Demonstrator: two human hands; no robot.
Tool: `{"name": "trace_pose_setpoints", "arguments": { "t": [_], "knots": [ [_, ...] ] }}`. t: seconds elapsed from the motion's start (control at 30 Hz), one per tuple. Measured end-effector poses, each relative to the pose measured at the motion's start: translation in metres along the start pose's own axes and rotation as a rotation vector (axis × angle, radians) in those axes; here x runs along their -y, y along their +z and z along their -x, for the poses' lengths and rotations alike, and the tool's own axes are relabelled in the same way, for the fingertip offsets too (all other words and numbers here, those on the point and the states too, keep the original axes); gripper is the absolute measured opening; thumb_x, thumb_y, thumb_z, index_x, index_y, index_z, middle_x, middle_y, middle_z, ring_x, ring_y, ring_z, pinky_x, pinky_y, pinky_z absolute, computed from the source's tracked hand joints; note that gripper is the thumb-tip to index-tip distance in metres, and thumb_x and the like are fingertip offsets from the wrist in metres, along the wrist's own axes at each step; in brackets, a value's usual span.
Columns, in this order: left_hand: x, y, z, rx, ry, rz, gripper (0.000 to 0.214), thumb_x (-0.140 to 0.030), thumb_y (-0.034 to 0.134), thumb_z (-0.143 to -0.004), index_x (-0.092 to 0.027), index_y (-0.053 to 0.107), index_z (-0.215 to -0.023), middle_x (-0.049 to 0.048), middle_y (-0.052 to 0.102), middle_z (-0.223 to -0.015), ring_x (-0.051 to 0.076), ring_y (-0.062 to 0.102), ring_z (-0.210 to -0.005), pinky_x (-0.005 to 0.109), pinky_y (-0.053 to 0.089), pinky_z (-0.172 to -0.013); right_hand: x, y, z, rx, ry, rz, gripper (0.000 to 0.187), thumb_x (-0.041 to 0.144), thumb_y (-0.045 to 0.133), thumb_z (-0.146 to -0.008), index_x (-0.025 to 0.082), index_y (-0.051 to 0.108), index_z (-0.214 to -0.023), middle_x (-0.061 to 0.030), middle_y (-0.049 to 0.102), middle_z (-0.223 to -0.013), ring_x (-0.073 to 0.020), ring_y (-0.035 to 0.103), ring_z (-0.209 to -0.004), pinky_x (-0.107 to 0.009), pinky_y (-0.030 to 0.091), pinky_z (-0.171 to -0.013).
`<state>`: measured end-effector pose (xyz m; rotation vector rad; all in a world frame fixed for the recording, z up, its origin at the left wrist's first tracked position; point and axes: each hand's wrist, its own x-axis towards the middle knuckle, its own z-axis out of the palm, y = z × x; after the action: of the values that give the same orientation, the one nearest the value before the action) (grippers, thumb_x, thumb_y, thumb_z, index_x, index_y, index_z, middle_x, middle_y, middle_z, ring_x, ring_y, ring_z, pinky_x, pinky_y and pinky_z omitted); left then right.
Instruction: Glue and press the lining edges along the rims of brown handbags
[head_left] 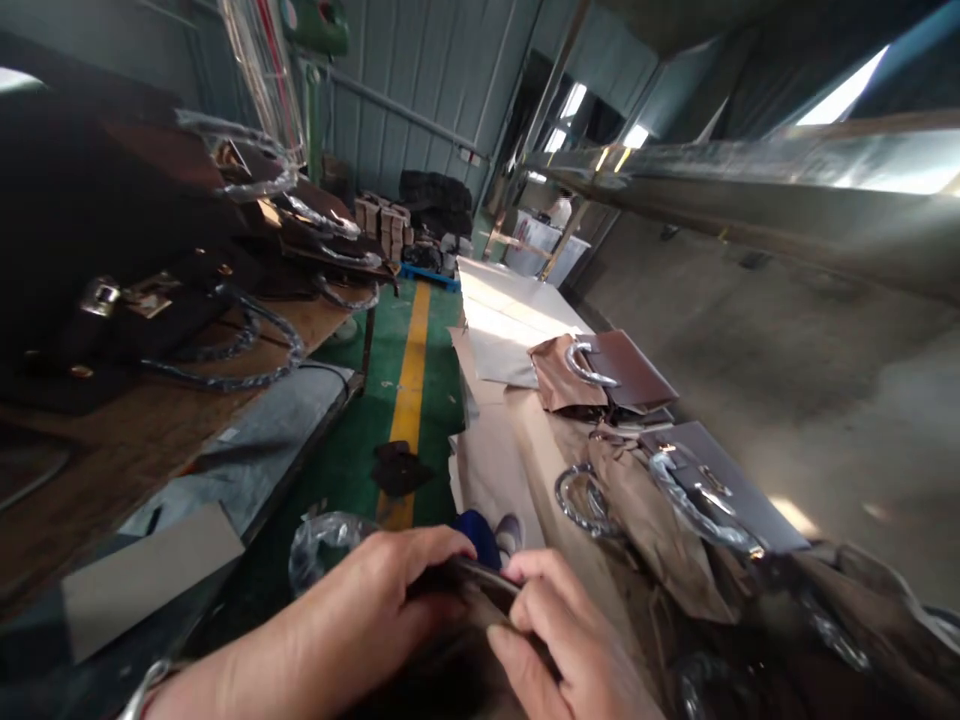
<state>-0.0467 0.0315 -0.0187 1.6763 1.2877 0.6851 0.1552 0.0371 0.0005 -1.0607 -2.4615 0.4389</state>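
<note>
Two hands (382,585) pinch a dark rim (487,577), the green aisle (351,420) between table (319,328) and bags (630,372) open but for a scrap (400,468).

Beyond the hands (367,590), green floor (442,390) opens between the left tabletop (150,430), with wrapped handles (295,347) jutting inward, and right-side bags (637,370); a dark scrap (400,467) lies midway.

handle wrap (304,552): glossy plastic | clasp (152,294): shiny metal | wall (427,80): ribbed metal
</note>
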Motion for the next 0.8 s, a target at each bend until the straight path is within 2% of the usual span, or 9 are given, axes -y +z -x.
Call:
{"name": "trace_pose_setpoints", "arguments": {
  "t": [0.13, 0.3, 0.53, 0.8],
  "knots": [
    [0.008, -0.010, -0.006, 0.048, -0.018, 0.181, 0.027, -0.019, 0.057, -0.074, -0.020, 0.065, -0.100, -0.0007, 0.069, -0.100, 0.017, 0.061, -0.095, 0.025, 0.044, -0.089, 0.002, 0.005, -0.005, -0.013, 0.022, -0.078, 0.013, 0.014, 0.054, -0.083, 0.021, 0.045, -0.076, -0.0043, 0.054, -0.097, -0.0154, 0.057, -0.091, -0.024, 0.049, -0.079],
    [0.013, -0.016, -0.008, 0.119, 0.052, 0.357, 0.025, -0.026, 0.060, -0.078, -0.018, 0.064, -0.102, 0.0006, 0.067, -0.099, 0.017, 0.060, -0.094, 0.025, 0.044, -0.086, 0.010, 0.006, -0.012, -0.037, 0.045, -0.147, 0.018, 0.015, 0.046, -0.089, 0.020, 0.044, -0.072, -0.0044, 0.053, -0.091, -0.0145, 0.055, -0.083, -0.027, 0.047, -0.075],
    [0.011, -0.019, -0.007, 0.142, 0.098, 0.325, 0.023, -0.030, 0.056, -0.084, -0.015, 0.067, -0.098, 0.0036, 0.066, -0.102, 0.018, 0.058, -0.096, 0.026, 0.043, -0.086, 0.013, 0.005, -0.017, -0.006, 0.075, -0.161, 0.020, 0.013, 0.044, -0.089, 0.019, 0.043, -0.071, -0.0047, 0.051, -0.088, -0.0152, 0.052, -0.081, -0.028, 0.044, -0.073],
    [0.007, -0.017, -0.008, 0.083, 0.041, 0.348, 0.021, -0.029, 0.059, -0.081, -0.014, 0.069, -0.092, 0.0024, 0.069, -0.091, 0.016, 0.060, -0.087, 0.023, 0.045, -0.078, 0.010, 0.007, -0.018, -0.002, 0.087, -0.141, 0.019, 0.013, 0.046, -0.089, 0.018, 0.045, -0.071, -0.0051, 0.051, -0.089, -0.0158, 0.051, -0.081, -0.030, 0.044, -0.074]
  ]
}}
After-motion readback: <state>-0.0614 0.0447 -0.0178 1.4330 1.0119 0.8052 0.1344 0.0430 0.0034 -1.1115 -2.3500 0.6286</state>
